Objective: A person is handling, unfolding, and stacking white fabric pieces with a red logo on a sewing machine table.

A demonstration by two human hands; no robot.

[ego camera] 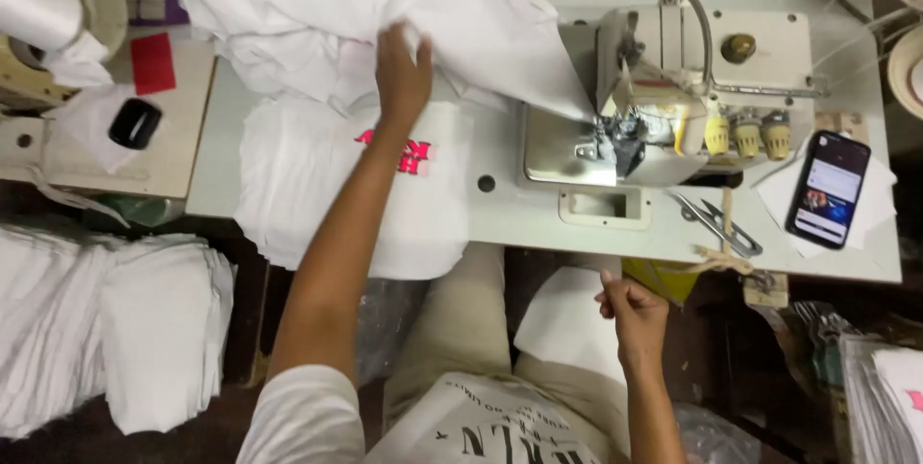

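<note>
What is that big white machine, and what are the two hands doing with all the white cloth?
This picture comes from a camera worn on a person's head, looking down at their own hands and lap. The white machine is a sewing machine fixed on a pale sewing table. The left hand reaches forward and grips a piece of white fabric that stretches to the machine's needle area. Under that arm lies a white cloth piece with pink print. The right hand is down by the lap, pinching another white cloth piece. On the table to the right lie small scissors and a phone. Stacks of cut white cloth sit lower left.
</note>
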